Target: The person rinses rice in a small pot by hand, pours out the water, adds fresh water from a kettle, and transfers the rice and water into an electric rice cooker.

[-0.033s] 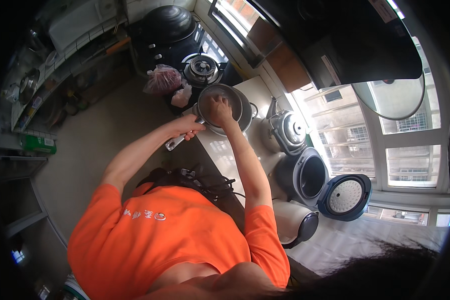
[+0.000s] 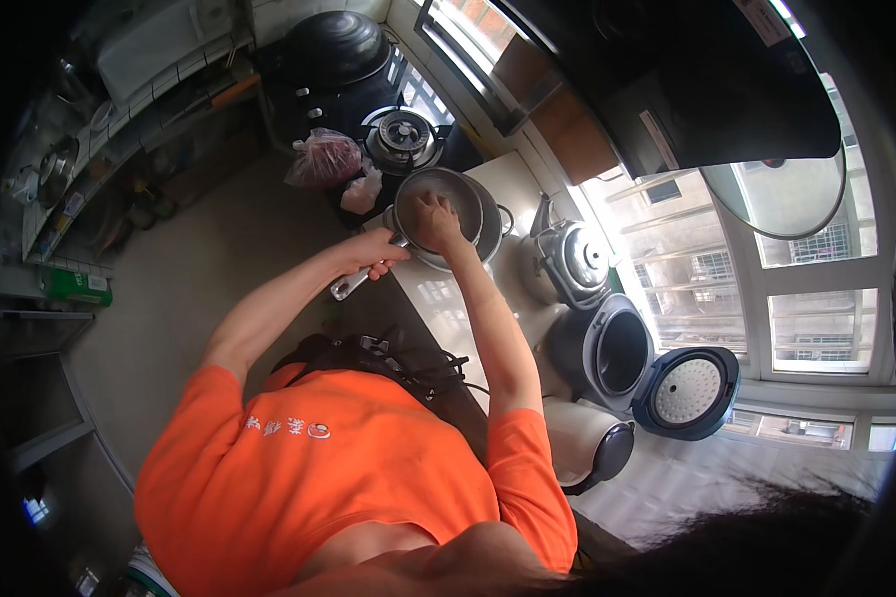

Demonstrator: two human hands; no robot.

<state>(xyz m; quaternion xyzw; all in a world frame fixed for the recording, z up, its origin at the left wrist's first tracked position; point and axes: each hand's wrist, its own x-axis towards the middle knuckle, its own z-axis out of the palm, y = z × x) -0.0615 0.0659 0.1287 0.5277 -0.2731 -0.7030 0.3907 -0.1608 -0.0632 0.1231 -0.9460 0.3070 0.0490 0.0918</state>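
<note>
My left hand (image 2: 374, 251) is closed round the long metal handle (image 2: 344, 287) of a round strainer (image 2: 455, 185). The strainer rests over a metal pot (image 2: 492, 235), whose side loop handle shows on the right. My right hand (image 2: 435, 221) reaches down into the strainer bowl, its fingers apart and touching the greyish inside. I cannot make out what, if anything, lies under the fingers.
Beyond the pot is a gas burner (image 2: 405, 137), with a plastic bag of reddish contents (image 2: 327, 159) and a small pale bag (image 2: 362, 189) beside it. On the right stand a metal kettle (image 2: 573, 261), an open rice cooker (image 2: 607, 350) and a white jug (image 2: 579, 444).
My right hand's fingers have shifted very slightly inside the strainer. Otherwise everything stays in place.
</note>
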